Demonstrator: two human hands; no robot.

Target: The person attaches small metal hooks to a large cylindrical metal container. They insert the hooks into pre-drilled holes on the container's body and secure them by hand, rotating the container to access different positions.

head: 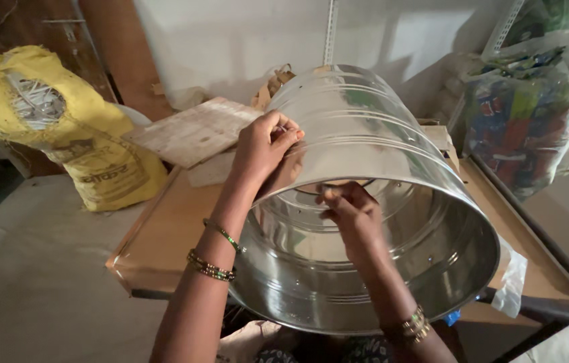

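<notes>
Resting on its side at the near edge of the table (163,235), a large shiny steel drum (378,222) with ribbed walls is seen, its open mouth turned toward the camera and its lower rim cut off by the lap below. Inside it, the right hand (352,215) is pinched on something too small to be made out. On the outer wall, the left hand (264,148) is pressed with fingertips curled, nothing clearly grasped. A yellow woven sack (62,128), torn open, shows pale strips inside. A clear plastic bag (526,107) holds colourful packets.
</notes>
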